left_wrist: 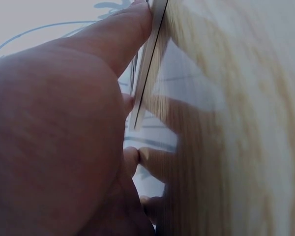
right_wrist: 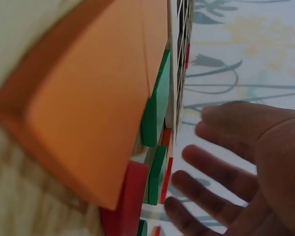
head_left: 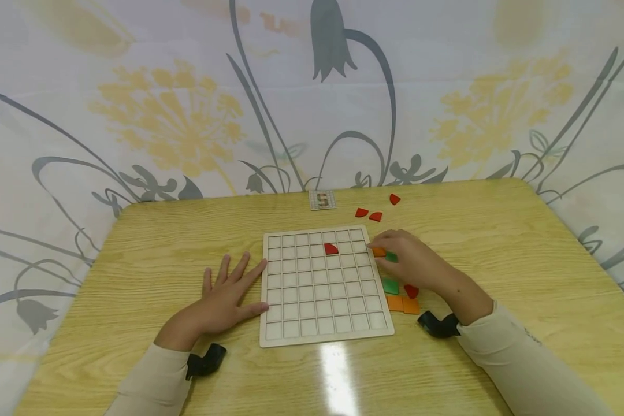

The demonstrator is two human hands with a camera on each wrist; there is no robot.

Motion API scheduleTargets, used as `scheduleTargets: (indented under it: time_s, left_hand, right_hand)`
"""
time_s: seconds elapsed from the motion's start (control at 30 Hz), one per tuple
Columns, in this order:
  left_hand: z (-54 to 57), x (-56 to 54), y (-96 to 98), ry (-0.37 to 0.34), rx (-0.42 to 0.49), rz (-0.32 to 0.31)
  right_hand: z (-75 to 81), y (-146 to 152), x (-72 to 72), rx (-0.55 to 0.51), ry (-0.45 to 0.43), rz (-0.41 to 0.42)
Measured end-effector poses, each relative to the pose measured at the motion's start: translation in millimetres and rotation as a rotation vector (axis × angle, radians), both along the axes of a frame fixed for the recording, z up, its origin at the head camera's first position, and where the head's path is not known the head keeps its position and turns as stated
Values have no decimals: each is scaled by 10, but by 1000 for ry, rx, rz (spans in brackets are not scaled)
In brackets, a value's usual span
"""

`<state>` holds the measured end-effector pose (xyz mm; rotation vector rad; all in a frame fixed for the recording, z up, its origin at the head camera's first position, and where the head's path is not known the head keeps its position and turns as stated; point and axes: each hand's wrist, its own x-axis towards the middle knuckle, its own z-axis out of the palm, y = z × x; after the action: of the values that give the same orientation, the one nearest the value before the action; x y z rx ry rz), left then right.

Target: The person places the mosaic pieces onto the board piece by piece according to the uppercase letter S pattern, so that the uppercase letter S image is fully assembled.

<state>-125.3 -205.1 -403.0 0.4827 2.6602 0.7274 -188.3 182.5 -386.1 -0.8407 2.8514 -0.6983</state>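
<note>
Left hand (head_left: 218,306): Rests on the wood-grain tabletop (head_left: 177,231) with fingers spread wide; grips nothing; touches the left edge of the seven-by-seven grid board (head_left: 305,293) with thumb and index finger.
Right hand (head_left: 408,260): Reaches to the upper right edge of the board with fingers loosely bent and parted; holds nothing in the right wrist view; contact with the tiles below not determinable.
Board: Lies flat between left and right fingertips.
Placed red quarter-circle tile (head_left: 331,249): Sits in the second row from the far side, fifth column from the left fingers; left of the right fingertips.
Upper orange tile (head_left: 378,252): Lies just under the right fingers, partly hidden.
Upper green tile (head_left: 392,256): Lies beside the orange one, under the right hand, mostly hidden.
Lower green square tile (head_left: 390,286): Lies nearer the wearer than the right thumb, beside the board.
Lower red tile (head_left: 411,291): Lies just right of that green square, below the right palm.
Orange square tiles (head_left: 411,305): Lie as a pair, nearer the wearer than all right fingers.
Loose red quarter-circle tiles (head_left: 376,216): Number three; lie beyond the right fingertips.
Pattern card (head_left: 322,200): Lies beyond the board, farther out and left of the right fingers.
</note>
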Motion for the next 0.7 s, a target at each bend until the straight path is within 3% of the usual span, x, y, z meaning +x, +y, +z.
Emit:
scheduleTargets:
  time_s: [0.17,0.7]
  left_hand:
    - [-3,3,-13,-2,20,1]
    - [7,11,-1,9,18,11]
  right_hand:
    - [-55,32,-22,43,-22,10]
    - [-67,32,-14,80,36,9]
